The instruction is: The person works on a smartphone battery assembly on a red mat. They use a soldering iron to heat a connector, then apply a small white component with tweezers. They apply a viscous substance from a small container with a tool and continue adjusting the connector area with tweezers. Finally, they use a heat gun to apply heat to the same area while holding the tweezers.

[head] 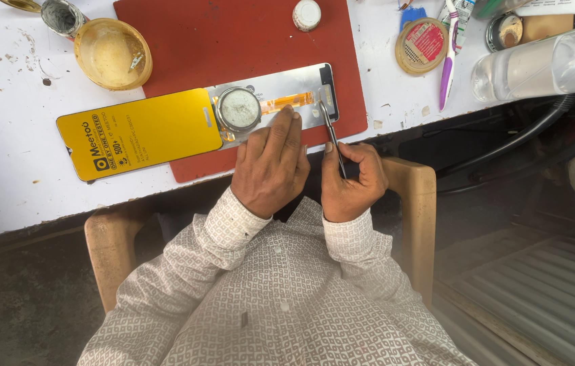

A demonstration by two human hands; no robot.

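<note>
The left hand (270, 166) lies palm down with its fingers straight and together, the fingertips pressing on the near edge of a phone display panel (196, 122); its grip is flat and open, closed around nothing. The right hand (352, 179) sits just right of the left one, fingers curled into a tight pinch around a pair of slim dark tweezers (331, 135), whose tip reaches the right end of the panel beside an orange flex cable (287, 102).

The panel lies slantwise across the near edge of a red mat (233, 41) on the white surface (3, 102). Its left part is covered by a long yellow label with dark print; its right part shows bare silvery metal. A round grey metal disc (238, 109) rests on the panel just left of the flex cable.

Beyond the panel's left end stands a round amber dish (111, 54). A small white cap (307, 14) sits at the mat's far edge. Right of the mat lie a round tin with a red label (423, 44), a white and purple toothbrush (448, 61) and a clear plastic bottle (538, 64) on its side.
</note>
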